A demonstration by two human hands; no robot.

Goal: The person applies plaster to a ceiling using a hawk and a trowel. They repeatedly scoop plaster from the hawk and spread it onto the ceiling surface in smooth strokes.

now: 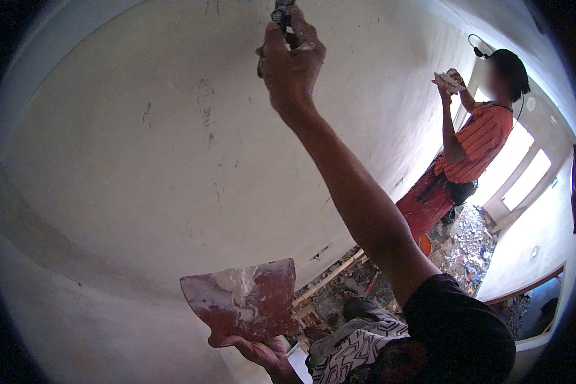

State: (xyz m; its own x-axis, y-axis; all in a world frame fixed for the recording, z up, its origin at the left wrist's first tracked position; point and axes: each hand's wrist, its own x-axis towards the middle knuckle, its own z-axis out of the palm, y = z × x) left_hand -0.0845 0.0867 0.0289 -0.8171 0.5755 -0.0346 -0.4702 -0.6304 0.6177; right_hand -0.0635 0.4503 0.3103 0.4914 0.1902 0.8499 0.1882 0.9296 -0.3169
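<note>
Pale wall (141, 147), dark-streaked, fills most of view. Reddish-brown plasterer's board (274, 297) low, near wall; left grip (262, 351) holding its lower edge. Right grip (296, 67) wrapped round dark tool (281, 17), raised high, working end unseen. White putty (242, 285) on board. Advisable: board steady, strokes light, even.

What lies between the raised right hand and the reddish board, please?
In the head view, a stretch of off-white wall shows between the right hand and the reddish board.
</note>
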